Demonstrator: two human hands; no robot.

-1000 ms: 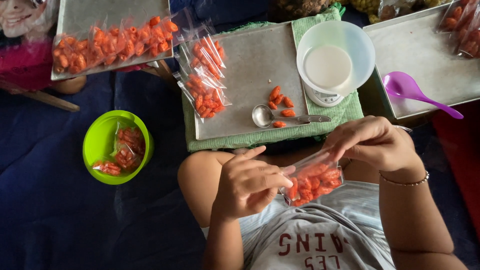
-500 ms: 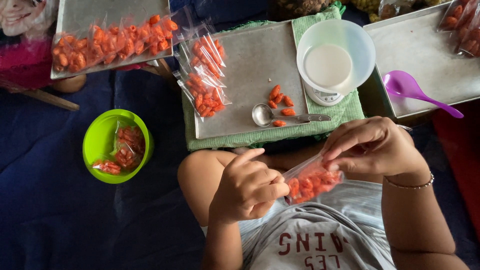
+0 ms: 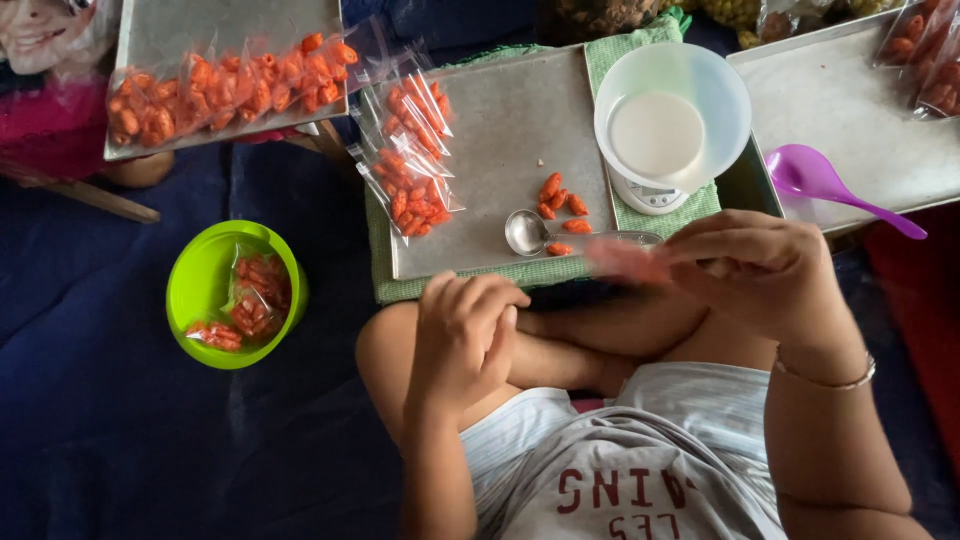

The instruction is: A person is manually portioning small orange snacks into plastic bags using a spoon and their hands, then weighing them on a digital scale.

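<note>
Head view, looking down on a seated person's lap. Small clear bag of orange snacks, motion-blurred, pinched at one end by the right hand; fingers closed on it, thumb side toward the bag. Bag sits in the air just over the near edge of the middle metal tray, overlapping the handle of a metal measuring spoon. Contents hard to make out through the blur.

Left hand holds nothing: fingers loosely curled, resting on the person's bare knee, apart from the bag.

On the middle tray: a few loose orange pieces just beyond the spoon bowl, and a stack of filled clear bags hanging over its left edge. Tray lies on a green checked cloth. White bowl on a small white scale at the cloth's right end.

Further out: right-hand tray with a purple plastic scoop across its near edge. Far-left tray carrying a row of filled bags. Green bowl on the blue floor covering, well to the left, with a few filled bags inside.
</note>
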